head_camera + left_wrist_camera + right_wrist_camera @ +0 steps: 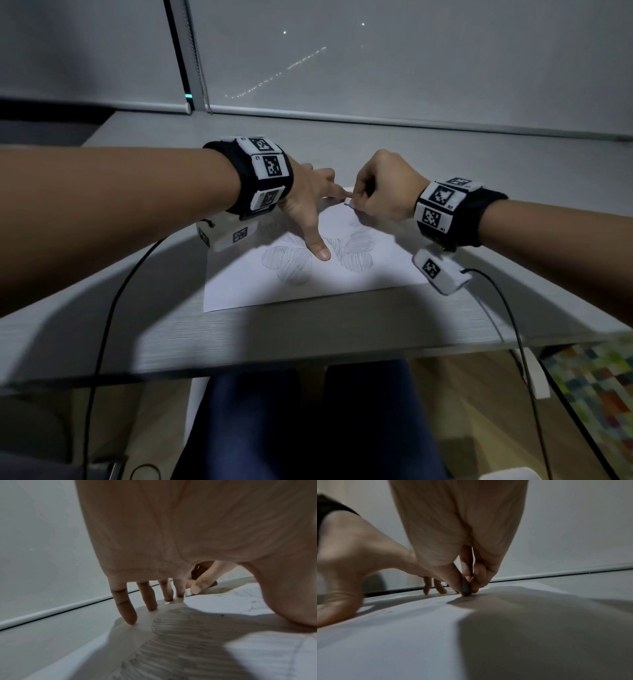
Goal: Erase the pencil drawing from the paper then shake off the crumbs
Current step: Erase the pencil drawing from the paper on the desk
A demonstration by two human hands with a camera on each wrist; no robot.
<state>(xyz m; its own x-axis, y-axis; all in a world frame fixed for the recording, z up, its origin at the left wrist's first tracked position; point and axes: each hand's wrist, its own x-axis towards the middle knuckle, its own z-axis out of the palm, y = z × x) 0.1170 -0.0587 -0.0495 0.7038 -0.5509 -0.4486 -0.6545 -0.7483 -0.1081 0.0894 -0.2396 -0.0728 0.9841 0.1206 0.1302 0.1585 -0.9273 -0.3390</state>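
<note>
- Currently: paper [239, 291] lies flat on the grey desk [274, 329], its near edge just back from the desk's front edge.
- Pencil drawing [291, 265] sits mid-sheet: hatched petal shapes, two lobes near the middle and fainter lines toward the far corner. The left wrist view shows the hatching right under the palm.
- Left hand [305, 198] is splayed, fingers straight and apart, tips pressing down near the sheet's far edge. Thumb [317, 245] is stretched toward the person and planted on the paper between the two hatched lobes.
- Right hand [383, 192] has its fingers curled together, thumb and fingertips pinched on the eraser [348, 202] at the far part of the sheet.
- Eraser is small and pale with a dark blue lower edge in the head view; the right wrist view shows a dark tip [466, 588] touching the paper. It sits just beside the left index fingertip; whether they touch, can't tell.
- Both wrists carry black bands [479, 219] with white marker blocks, and a cable [102, 342] runs off each toward the person.
- Behind the desk: a lowered grey window blind [411, 68].
- Crumbs: none resolvable; the frames are dim and soft.
</note>
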